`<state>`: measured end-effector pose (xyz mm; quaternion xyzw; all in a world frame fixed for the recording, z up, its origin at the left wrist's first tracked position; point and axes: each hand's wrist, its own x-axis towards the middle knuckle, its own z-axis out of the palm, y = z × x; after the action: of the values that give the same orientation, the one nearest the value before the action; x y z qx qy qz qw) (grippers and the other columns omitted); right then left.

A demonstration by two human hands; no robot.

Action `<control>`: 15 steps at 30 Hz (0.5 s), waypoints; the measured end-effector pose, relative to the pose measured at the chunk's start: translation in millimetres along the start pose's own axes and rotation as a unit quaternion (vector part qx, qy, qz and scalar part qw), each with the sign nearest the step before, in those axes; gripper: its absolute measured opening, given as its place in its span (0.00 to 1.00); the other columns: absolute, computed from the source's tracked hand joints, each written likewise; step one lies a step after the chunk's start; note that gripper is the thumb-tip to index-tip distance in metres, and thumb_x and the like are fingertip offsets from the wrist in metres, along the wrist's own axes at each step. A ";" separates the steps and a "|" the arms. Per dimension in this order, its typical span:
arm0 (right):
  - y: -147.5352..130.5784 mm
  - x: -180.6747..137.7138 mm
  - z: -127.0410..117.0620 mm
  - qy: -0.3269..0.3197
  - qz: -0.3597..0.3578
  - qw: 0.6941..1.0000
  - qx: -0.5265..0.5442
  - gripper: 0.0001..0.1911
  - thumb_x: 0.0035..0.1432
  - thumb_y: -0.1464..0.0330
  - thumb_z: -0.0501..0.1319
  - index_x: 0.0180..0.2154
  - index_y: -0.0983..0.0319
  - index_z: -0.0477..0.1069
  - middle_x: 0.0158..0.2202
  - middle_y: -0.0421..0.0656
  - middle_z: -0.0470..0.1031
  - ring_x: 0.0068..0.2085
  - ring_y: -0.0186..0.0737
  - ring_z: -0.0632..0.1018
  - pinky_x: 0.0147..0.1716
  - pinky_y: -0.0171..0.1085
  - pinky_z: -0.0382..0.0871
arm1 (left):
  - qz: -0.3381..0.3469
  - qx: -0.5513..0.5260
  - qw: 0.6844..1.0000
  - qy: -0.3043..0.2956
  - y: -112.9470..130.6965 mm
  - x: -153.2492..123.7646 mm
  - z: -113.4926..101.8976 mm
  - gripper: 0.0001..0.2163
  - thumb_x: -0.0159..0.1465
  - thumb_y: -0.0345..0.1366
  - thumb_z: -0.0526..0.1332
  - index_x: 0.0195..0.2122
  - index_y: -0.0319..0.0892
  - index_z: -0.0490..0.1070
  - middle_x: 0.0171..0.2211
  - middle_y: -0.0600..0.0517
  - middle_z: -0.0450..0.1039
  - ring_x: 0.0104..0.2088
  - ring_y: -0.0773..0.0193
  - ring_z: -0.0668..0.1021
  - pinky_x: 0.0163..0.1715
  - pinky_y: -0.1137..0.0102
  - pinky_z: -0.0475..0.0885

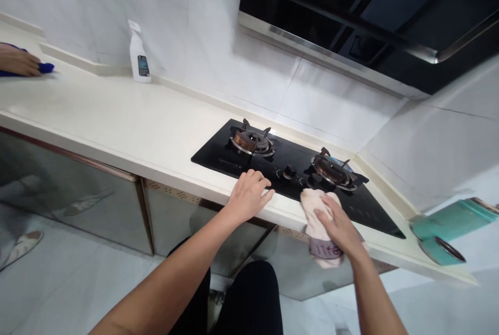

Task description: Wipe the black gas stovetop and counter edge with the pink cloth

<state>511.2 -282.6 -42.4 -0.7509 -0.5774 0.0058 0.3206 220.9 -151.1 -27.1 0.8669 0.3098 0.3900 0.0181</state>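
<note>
A black gas hob (218, 154) with two burners is set in the pale countertop. At its front edge my right hand (338, 223) grips a pinkish-white cloth (312, 209) with a purple band reading "life"; part of the cloth hangs over the counter edge. The left burner (252, 141) and right burner (334, 169) carry dark pan supports, and control knobs (289, 171) sit between them. My left hand (251, 193) rests on the hob's front edge near the counter lip, fingers extended and holding nothing.
A white spray bottle (139, 56) stands against the backsplash. At far left another person's hand (19, 60) presses a blue cloth (47, 67) on the counter. Teal canisters (454, 220) are at the right end. A black range hood (351, 28) overhangs the hob. Cabinet doors (179, 220) are below.
</note>
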 end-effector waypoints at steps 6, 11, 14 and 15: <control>-60.0 -18.9 42.4 0.130 -0.190 0.973 -0.008 0.20 0.67 0.56 0.57 0.54 0.58 0.74 0.59 0.50 0.75 0.61 0.52 0.74 0.63 0.54 0.66 | 0.011 0.014 1.000 -0.001 -3.6 -0.5 1.6 0.09 0.71 0.41 0.61 0.43 0.44 0.78 0.42 0.48 0.77 0.45 0.56 0.73 0.44 0.60 0.67; -35.9 -33.4 33.6 0.158 -0.224 0.961 -0.035 0.20 0.66 0.58 0.58 0.55 0.60 0.72 0.54 0.52 0.78 0.55 0.53 0.77 0.57 0.52 0.70 | 0.010 0.023 1.000 -0.005 -4.1 0.4 1.0 0.09 0.71 0.40 0.61 0.43 0.44 0.78 0.42 0.49 0.77 0.45 0.56 0.74 0.44 0.60 0.67; 2.1 -40.0 19.9 0.188 -0.164 0.966 -0.062 0.23 0.66 0.54 0.56 0.53 0.62 0.73 0.52 0.54 0.78 0.54 0.55 0.77 0.57 0.52 0.69 | 0.005 0.020 1.000 -0.012 -3.5 1.3 0.2 0.08 0.71 0.40 0.61 0.43 0.43 0.78 0.42 0.49 0.77 0.45 0.56 0.74 0.44 0.60 0.68; 17.1 -41.8 14.0 0.199 -0.132 0.968 -0.073 0.25 0.66 0.52 0.55 0.52 0.63 0.73 0.52 0.55 0.78 0.54 0.56 0.77 0.57 0.52 0.69 | 0.004 0.020 1.000 -0.013 -3.2 1.5 0.0 0.08 0.70 0.40 0.61 0.43 0.43 0.78 0.42 0.49 0.77 0.45 0.56 0.74 0.44 0.60 0.68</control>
<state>506.7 -314.5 -77.0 -0.6758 -0.5947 -0.2280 0.3711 219.9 -147.6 -27.0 0.8735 0.3137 0.3724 0.0034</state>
